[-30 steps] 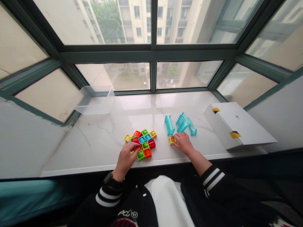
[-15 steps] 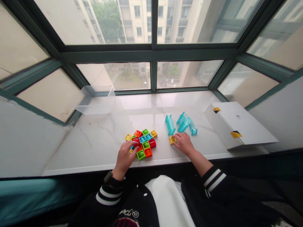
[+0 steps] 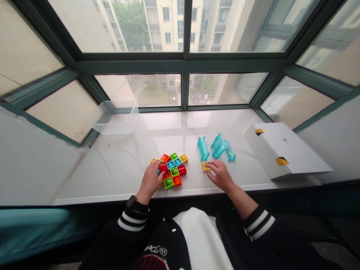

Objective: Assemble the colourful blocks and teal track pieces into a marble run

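Note:
My left hand (image 3: pixel 150 180) is at the left side of a cluster of colourful square toy blocks, its thumb and fingers closed on a red block (image 3: pixel 162 167). Around that lie a green block (image 3: pixel 168 183), an orange block (image 3: pixel 176 180) and several blue, yellow and red ones, close together on the white sill. To the right, my right hand (image 3: pixel 221 175) has its fingertips closed on a single yellow block (image 3: pixel 205 167) resting on the sill. Part of this block is hidden by the fingers. Just beyond it lies a translucent turquoise track piece (image 3: pixel 203 148).
More turquoise track pieces (image 3: pixel 219 145) lie beyond my right hand. A clear plastic bin (image 3: pixel 116 125) stands at the back left. At the right is a white box (image 3: pixel 292 150) with black-and-yellow tabs. Window frames bound the marble sill (image 3: pixel 112 176).
My left fingers have closed on the red block, which now shows between them and looks slightly raised. My right hand stays at the yellow block. The view has shifted slightly.

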The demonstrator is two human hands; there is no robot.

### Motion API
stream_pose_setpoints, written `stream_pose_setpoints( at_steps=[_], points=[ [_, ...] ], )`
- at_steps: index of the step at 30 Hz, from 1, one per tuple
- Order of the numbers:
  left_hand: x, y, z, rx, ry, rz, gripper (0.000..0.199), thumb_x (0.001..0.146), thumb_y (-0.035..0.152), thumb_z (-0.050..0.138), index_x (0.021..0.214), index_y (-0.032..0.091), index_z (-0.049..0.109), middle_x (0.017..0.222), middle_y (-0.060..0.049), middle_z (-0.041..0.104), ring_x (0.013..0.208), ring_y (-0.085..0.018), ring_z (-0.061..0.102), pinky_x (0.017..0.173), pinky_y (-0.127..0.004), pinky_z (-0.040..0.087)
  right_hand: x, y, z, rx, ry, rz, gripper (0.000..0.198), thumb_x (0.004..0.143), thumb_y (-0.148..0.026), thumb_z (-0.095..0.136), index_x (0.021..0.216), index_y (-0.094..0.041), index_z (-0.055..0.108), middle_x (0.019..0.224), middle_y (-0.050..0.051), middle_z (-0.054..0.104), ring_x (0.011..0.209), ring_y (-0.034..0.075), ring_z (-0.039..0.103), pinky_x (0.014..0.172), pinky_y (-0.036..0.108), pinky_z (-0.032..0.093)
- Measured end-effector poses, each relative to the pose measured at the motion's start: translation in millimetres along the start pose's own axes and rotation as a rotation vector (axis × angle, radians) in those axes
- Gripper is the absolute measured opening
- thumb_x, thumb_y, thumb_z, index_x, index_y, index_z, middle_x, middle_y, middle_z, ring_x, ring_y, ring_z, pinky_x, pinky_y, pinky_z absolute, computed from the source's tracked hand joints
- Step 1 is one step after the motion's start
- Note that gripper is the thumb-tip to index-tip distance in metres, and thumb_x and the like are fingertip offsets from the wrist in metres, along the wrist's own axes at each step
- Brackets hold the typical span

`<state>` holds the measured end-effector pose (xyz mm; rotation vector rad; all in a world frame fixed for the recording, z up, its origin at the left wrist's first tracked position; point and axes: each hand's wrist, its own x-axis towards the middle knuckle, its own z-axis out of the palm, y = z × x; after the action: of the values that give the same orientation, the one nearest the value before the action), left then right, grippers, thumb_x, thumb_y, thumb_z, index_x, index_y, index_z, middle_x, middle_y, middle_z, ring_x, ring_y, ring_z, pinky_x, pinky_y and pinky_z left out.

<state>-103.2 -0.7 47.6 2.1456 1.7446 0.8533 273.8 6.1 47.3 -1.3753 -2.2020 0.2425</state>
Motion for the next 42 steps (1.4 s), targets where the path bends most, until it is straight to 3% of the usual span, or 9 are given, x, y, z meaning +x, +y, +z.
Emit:
stream_pose_setpoints(
  at_steps=[4, 10, 15, 23, 29, 35, 42],
  points=[
    [4.2, -0.6, -0.2, 0.008, -0.039, 0.010, 0.039, 0.092, 0.022, 0.060, 0.130, 0.022, 0.060, 0.125, -0.013, 0.069, 0.118, -0.033, 0.064, 0.106, -0.056, 0.053, -2.2, -4.6, -0.7, 0.107, 0.036, -0.053, 0.025, 0.101, -0.025, 0.057, 0.118, -0.025, 0.076, 0.119, 0.010, 0.073, 0.115, 0.029, 0.065, 0.105, 0.049, 0.051],
    [6.8, 13.6, -15.9, -0.048, -0.016, 0.000, 0.035, 0.095, 0.023, 0.058, 0.130, 0.022, 0.060, 0.128, -0.013, 0.063, 0.123, -0.031, 0.062, 0.108, -0.051, 0.053, -2.2, -10.4, 1.0, 0.176, 0.069, -0.087, 0.026, 0.101, -0.021, 0.057, 0.119, -0.027, 0.075, 0.117, 0.010, 0.073, 0.114, 0.028, 0.065, 0.103, 0.050, 0.054],
    [4.2, 35.4, -19.7, -0.308, 0.008, -0.031, 0.034, 0.098, 0.031, 0.061, 0.131, 0.025, 0.059, 0.129, -0.010, 0.063, 0.121, -0.026, 0.065, 0.102, -0.045, 0.059, 0.5, -23.3, 2.3, 0.296, 0.092, -0.067, 0.029, 0.102, -0.024, 0.058, 0.128, -0.028, 0.070, 0.121, 0.010, 0.071, 0.118, 0.029, 0.066, 0.105, 0.051, 0.056],
    [-8.4, 87.2, -9.9, -0.756, -0.130, -0.076, 0.026, 0.097, 0.041, 0.069, 0.114, 0.022, 0.063, 0.126, -0.011, 0.069, 0.115, -0.025, 0.071, 0.103, -0.044, 0.060, 14.2, -71.1, -5.6, 0.697, -0.186, -0.103, 0.069, 0.097, -0.034, 0.071, 0.159, -0.031, 0.041, 0.150, 0.014, 0.058, 0.126, 0.027, 0.066, 0.105, 0.049, 0.061],
    [-12.3, 103.9, -5.2, -0.894, -0.202, -0.102, 0.026, 0.095, 0.040, 0.073, 0.112, 0.022, 0.066, 0.130, -0.012, 0.069, 0.120, -0.026, 0.070, 0.106, -0.045, 0.058, 19.9, -85.7, -4.1, 0.773, -0.099, -0.029, 0.049, 0.099, -0.036, 0.070, 0.145, -0.028, 0.058, 0.132, 0.011, 0.069, 0.114, 0.025, 0.071, 0.099, 0.043, 0.063],
    [-12.1, 102.3, -1.5, -0.997, -0.267, -0.224, 0.051, 0.087, 0.039, 0.082, 0.131, 0.022, 0.062, 0.134, -0.014, 0.070, 0.116, -0.028, 0.073, 0.103, -0.047, 0.060, 18.8, -84.0, -6.6, 0.754, -0.050, -0.056, 0.052, 0.095, -0.038, 0.076, 0.143, -0.028, 0.060, 0.130, 0.011, 0.071, 0.114, 0.026, 0.072, 0.096, 0.044, 0.065],
    [-12.4, 99.6, 5.1, -1.070, -0.290, -0.241, 0.051, 0.084, 0.036, 0.083, 0.130, 0.023, 0.065, 0.142, -0.014, 0.066, 0.117, -0.028, 0.073, 0.107, -0.051, 0.058, 19.3, -85.0, -9.5, 0.731, 0.049, -0.078, 0.046, 0.093, -0.037, 0.079, 0.137, -0.029, 0.065, 0.125, 0.010, 0.073, 0.112, 0.027, 0.072, 0.093, 0.044, 0.065]
  ],
)
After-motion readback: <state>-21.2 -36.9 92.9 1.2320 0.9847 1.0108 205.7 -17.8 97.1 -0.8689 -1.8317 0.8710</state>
